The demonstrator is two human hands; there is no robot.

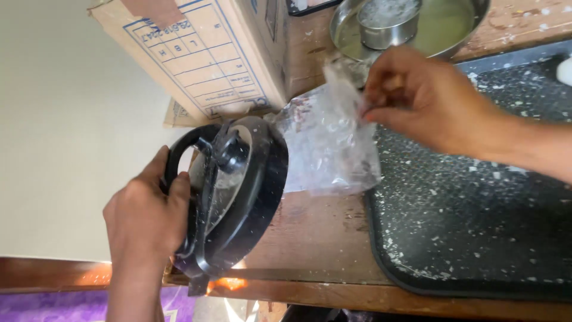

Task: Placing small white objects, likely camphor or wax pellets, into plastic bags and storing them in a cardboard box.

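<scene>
A black round press (238, 197) with two hinged discs stands half open at the left edge of a wooden table (316, 238). My left hand (149, 220) grips its black handle from the left. My right hand (417, 95) pinches the upper corner of a crumpled clear plastic sheet (328, 143). The sheet hangs over the table just right of the press and touches the upper disc's rim.
A cardboard box (202, 53) leans behind the press. A steel bowl with a smaller steel cup inside (387, 21) sits at the back. A dark speckled tray (476, 203), dusted with white bits, covers the right side. A purple cloth (59, 304) lies below the table.
</scene>
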